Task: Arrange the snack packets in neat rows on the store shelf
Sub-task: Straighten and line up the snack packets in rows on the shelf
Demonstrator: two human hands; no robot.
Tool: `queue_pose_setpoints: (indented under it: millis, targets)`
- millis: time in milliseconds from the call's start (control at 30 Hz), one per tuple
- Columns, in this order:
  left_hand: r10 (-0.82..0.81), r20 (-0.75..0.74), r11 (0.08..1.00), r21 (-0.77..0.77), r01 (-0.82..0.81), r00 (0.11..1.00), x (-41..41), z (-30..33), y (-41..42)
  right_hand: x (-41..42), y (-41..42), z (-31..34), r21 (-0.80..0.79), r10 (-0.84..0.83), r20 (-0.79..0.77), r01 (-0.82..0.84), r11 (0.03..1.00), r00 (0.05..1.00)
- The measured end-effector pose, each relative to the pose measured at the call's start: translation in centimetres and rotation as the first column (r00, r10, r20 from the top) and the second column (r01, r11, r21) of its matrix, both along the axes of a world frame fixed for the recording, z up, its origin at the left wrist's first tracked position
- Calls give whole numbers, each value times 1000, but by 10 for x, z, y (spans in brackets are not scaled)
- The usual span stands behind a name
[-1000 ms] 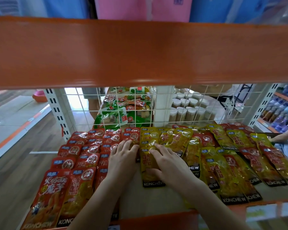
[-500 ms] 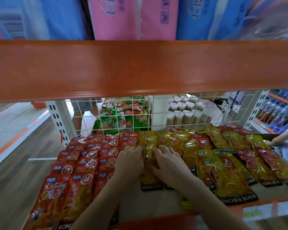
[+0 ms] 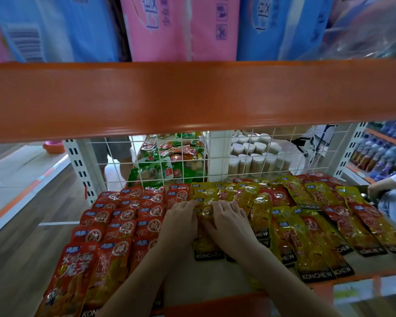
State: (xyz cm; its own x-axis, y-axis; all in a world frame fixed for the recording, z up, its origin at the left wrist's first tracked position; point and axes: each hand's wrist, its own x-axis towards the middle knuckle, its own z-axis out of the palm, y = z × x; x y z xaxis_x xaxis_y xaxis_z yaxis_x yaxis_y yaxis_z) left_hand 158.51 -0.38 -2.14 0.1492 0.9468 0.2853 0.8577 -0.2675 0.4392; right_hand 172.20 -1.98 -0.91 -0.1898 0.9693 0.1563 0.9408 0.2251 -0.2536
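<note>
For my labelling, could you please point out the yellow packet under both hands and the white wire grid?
yellow packet [image 3: 207, 249], head view, lower body.
white wire grid [image 3: 284, 152], head view, wires.

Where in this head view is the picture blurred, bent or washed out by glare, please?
Head view: top right corner smeared; the orange beam bows from wide-angle distortion and carries a soft sheen; glare spots glint on the yellow packets; both hands fairly sharp.

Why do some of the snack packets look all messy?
The red packets lie in tidy rows. The yellow and red packets on the right lie slanted and overlap, colours mixed. Both hands, left and right, press on a yellow packet between them.
</note>
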Motion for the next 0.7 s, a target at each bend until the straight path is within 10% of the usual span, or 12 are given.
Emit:
queue_pose_setpoints:
  millis: [700]
  targets:
    - [15, -114, 1000, -12, -16, 993, -3, 0, -1, -3, 11, 10, -9, -35, 12, 36, 999, 999]
